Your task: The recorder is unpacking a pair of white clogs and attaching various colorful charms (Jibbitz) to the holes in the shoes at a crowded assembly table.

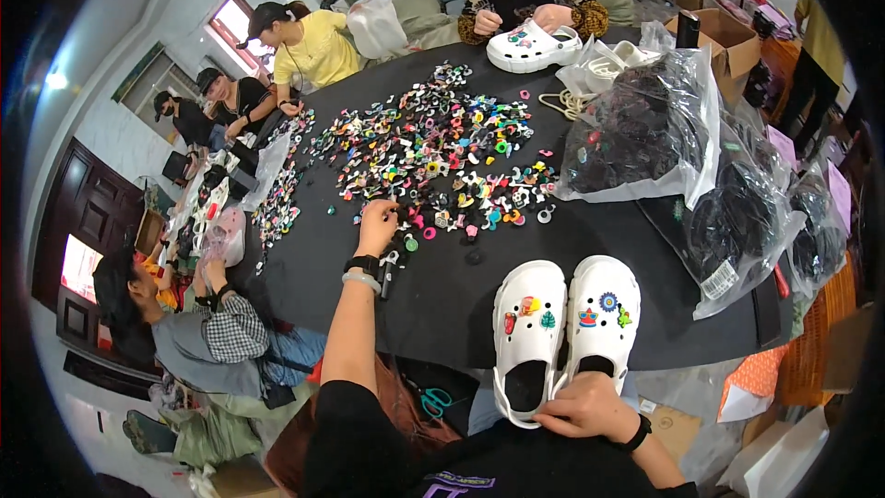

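Curling at the near edge of the heap of colourful charms (442, 143), the left hand (376, 226) has its fingers drawn narrow; their tips are lost against the clutter, so I can't tell whether they pinch a charm. Just beside it, at the heap's near edge, lies a slim dark tool (387, 278) whose kind I can't make out. On the wearer's side of the heap, toward its right, sits a pair of white clogs (583, 341), toes facing it, charms dotting both. The right hand (590, 406) grips them at the heels, hiding part of the right one. Right of the heap, clear plastic bags (645, 129) obscure dark contents. Beyond the heap, a co-worker's hands (551, 17) meet another white clog (530, 51); the frame cuts off that person's head.
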{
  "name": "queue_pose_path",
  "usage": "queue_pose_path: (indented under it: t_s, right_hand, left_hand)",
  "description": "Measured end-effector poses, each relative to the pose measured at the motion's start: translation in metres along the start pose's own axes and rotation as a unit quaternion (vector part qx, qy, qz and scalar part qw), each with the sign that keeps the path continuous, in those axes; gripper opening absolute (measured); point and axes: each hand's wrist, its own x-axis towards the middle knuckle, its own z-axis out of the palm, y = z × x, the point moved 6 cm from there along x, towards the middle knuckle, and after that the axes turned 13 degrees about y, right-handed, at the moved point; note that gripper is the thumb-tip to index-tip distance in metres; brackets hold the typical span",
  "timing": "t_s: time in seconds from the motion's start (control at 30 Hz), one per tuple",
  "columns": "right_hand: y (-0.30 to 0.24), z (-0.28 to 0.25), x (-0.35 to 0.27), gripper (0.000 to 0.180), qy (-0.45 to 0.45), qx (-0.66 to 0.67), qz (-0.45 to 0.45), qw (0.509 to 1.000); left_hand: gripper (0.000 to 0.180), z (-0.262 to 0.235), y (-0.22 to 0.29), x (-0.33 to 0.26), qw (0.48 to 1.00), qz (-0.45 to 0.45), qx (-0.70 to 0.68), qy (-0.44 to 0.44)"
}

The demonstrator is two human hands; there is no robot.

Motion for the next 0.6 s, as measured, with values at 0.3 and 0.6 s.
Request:
queue_pose_path:
  t_s: [0.3,0.6]
  right_hand:
    - [-0.006,-0.001,0.005,0.020,-0.006,0.002,0.000,1.000]
    - [0.000,0.001,0.002,0.020,-0.005,0.004,0.013,1.000]
  left_hand:
    - [0.031,-0.005,-0.024,-0.001,0.991,-0.122,-0.056,-0.003]
    - [0.031,0.005,0.015,-0.001,0.989,0.018,0.130,-0.069]
